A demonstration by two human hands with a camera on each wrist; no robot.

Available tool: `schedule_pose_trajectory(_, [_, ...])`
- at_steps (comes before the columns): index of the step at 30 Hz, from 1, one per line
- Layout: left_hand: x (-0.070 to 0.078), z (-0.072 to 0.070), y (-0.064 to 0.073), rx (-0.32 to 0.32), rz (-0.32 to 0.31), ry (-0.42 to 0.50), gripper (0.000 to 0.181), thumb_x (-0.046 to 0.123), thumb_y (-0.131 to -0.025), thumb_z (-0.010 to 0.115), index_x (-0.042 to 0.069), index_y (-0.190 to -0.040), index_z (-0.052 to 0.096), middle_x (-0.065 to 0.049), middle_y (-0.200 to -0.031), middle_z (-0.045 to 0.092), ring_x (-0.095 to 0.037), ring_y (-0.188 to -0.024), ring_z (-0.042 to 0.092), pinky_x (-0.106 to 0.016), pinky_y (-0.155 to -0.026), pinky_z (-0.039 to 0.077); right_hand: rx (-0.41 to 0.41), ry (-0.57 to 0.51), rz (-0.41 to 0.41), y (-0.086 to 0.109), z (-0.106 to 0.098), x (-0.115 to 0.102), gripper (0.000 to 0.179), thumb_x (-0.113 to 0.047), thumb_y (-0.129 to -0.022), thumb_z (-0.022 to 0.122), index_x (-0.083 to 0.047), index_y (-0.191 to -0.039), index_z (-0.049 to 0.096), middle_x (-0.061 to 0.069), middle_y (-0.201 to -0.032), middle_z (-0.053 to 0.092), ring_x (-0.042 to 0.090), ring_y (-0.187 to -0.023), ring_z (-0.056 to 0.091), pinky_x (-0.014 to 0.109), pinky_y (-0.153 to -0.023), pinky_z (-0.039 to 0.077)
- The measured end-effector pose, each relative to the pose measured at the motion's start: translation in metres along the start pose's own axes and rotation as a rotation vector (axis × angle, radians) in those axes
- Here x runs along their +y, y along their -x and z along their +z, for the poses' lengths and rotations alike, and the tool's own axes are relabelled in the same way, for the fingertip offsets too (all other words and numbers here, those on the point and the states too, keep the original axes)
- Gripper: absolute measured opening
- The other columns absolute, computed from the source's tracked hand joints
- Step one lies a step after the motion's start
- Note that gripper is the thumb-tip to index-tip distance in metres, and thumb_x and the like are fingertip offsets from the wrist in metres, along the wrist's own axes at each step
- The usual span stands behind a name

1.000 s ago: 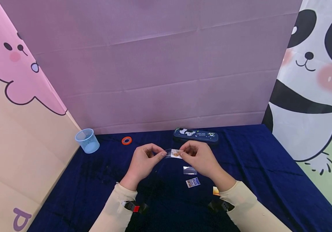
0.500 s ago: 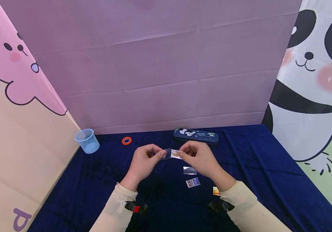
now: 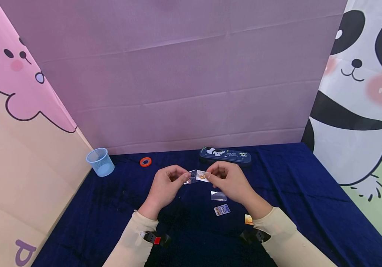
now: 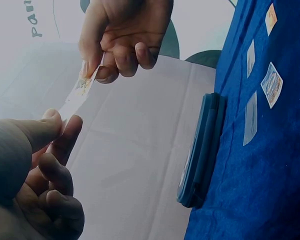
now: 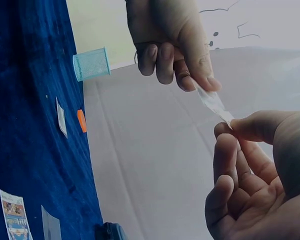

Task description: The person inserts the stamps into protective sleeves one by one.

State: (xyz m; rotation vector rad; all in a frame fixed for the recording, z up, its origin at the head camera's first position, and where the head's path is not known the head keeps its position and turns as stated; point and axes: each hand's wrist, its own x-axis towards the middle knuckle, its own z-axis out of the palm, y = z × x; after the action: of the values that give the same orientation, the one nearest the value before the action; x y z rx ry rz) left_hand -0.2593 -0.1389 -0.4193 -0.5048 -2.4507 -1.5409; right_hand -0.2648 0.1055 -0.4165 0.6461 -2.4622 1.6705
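Between thumb and index finger, my left hand point(image 3: 168, 187) pinches a small clear plastic sleeve point(image 3: 193, 177). My right hand point(image 3: 230, 182) pinches a small white card with a picture point(image 3: 202, 176), its left edge meeting or overlapping the sleeve; I cannot tell whether it is inside. Both are held above the table, and the left wrist view shows the picture card point(image 4: 83, 86) stretched between the two hands. Below them on the cloth lie a shiny clear sleeve point(image 3: 219, 196) and a blue picture card point(image 3: 222, 210). An orange card point(image 3: 249, 220) is partly hidden by the right forearm.
A dark blue pencil case point(image 3: 225, 155) with a panda sits behind the right hand. Further left are an orange-red tape roll point(image 3: 145, 162) and a light blue mesh cup point(image 3: 101, 162). Dark blue cloth point(image 3: 117, 222) covers the table, with fabric walls around it.
The clear sleeve shows more between the left fingertips than a second ago, and light now glints on it. Both hands stay nearly in place, still pinching.
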Motion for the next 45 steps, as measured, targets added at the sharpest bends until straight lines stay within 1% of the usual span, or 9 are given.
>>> schedule_pose_trajectory(6, [0.0001, -0.0004, -0.0004, -0.022, -0.002, 0.020, 0.007, 0.025, -0.100, 0.074, 0.019, -0.100, 0.077, 0.005, -0.089, 0.076, -0.019, -0.074, 0.061, -0.031, -0.069, 0.049, -0.015, -0.050, 0.015, -0.0021, -0.0002, 0.0035, 0.009, -0.017, -0.100, 0.073, -0.008, -0.103, 0.073, 0.004, -0.085, 0.071, 0.029, -0.071, 0.067, 0.033, -0.065, 0.054])
schedule_pose_trajectory(9, [-0.0002, -0.0001, -0.0006, -0.035, -0.009, 0.017, 0.007, 0.026, -0.100, 0.074, 0.020, -0.101, 0.077, 0.006, -0.090, 0.076, -0.018, -0.075, 0.062, -0.031, -0.068, 0.049, -0.016, -0.059, 0.020, -0.0024, -0.0006, 0.0051, 0.009, -0.016, -0.101, 0.072, -0.008, -0.104, 0.073, 0.005, -0.086, 0.071, 0.028, -0.072, 0.067, 0.036, -0.067, 0.055])
schedule_pose_trajectory(12, [-0.0004, 0.0002, -0.0006, -0.047, -0.010, 0.014, 0.008, 0.026, -0.100, 0.074, 0.020, -0.102, 0.077, 0.006, -0.090, 0.076, -0.018, -0.075, 0.062, -0.031, -0.067, 0.049, -0.013, -0.063, 0.025, -0.0031, -0.0005, 0.0060, 0.009, -0.016, -0.101, 0.072, -0.008, -0.104, 0.073, 0.008, -0.087, 0.071, 0.026, -0.072, 0.067, 0.036, -0.067, 0.055])
schedule_pose_trajectory(15, [-0.0002, 0.0007, -0.0008, -0.058, -0.006, 0.017, 0.007, 0.026, -0.100, 0.074, 0.019, -0.102, 0.078, 0.005, -0.089, 0.076, -0.018, -0.073, 0.061, -0.030, -0.065, 0.049, -0.007, -0.075, 0.029, -0.0037, 0.0000, 0.0062, 0.008, -0.015, -0.101, 0.072, -0.007, -0.104, 0.073, 0.011, -0.088, 0.072, 0.026, -0.071, 0.067, 0.033, -0.067, 0.056])
schedule_pose_trajectory(18, [-0.0008, 0.0010, -0.0010, -0.073, 0.010, 0.025, 0.008, 0.026, -0.101, 0.073, 0.019, -0.101, 0.077, 0.004, -0.089, 0.076, -0.018, -0.070, 0.061, -0.029, -0.061, 0.047, -0.002, -0.087, 0.032, -0.0045, 0.0009, 0.0060, 0.008, -0.013, -0.101, 0.072, -0.006, -0.103, 0.072, 0.014, -0.089, 0.072, 0.026, -0.071, 0.067, 0.034, -0.069, 0.057])
schedule_pose_trajectory(22, [-0.0010, 0.0009, -0.0008, -0.089, 0.028, 0.036, 0.009, 0.028, -0.102, 0.071, 0.020, -0.101, 0.077, 0.006, -0.088, 0.077, -0.018, -0.065, 0.058, -0.028, -0.056, 0.045, -0.001, -0.079, 0.033, -0.0046, 0.0016, 0.0053, 0.006, -0.013, -0.101, 0.071, -0.007, -0.102, 0.072, 0.011, -0.087, 0.073, 0.026, -0.070, 0.067, 0.037, -0.069, 0.057])
schedule_pose_trajectory(27, [0.0006, 0.0005, 0.0000, -0.079, 0.018, 0.035, 0.011, 0.031, -0.103, 0.070, 0.022, -0.101, 0.076, 0.009, -0.089, 0.077, -0.019, -0.065, 0.058, -0.028, -0.056, 0.046, -0.016, -0.075, 0.030, -0.0038, 0.0015, 0.0034, 0.005, -0.012, -0.100, 0.072, -0.007, -0.100, 0.072, 0.006, -0.084, 0.072, 0.028, -0.070, 0.066, 0.032, -0.064, 0.055])
schedule_pose_trajectory(38, [-0.0002, 0.0013, -0.0005, -0.063, 0.003, 0.031, 0.007, 0.026, -0.101, 0.074, 0.020, -0.101, 0.077, 0.005, -0.087, 0.076, -0.018, -0.067, 0.059, -0.027, -0.057, 0.046, -0.030, -0.052, 0.029, -0.0020, 0.0013, -0.0001, 0.004, -0.013, -0.100, 0.073, -0.009, -0.101, 0.073, 0.005, -0.082, 0.071, 0.032, -0.070, 0.066, 0.032, -0.064, 0.055])
schedule_pose_trajectory(45, [-0.0001, 0.0019, -0.0004, -0.066, 0.003, 0.054, 0.006, 0.024, -0.101, 0.074, 0.019, -0.101, 0.077, 0.001, -0.085, 0.074, -0.018, -0.065, 0.056, -0.027, -0.056, 0.045, -0.029, -0.033, 0.037, -0.0017, 0.0011, 0.0006, 0.005, -0.013, -0.100, 0.073, -0.009, -0.102, 0.074, 0.004, -0.082, 0.071, 0.026, -0.069, 0.065, 0.032, -0.064, 0.055])
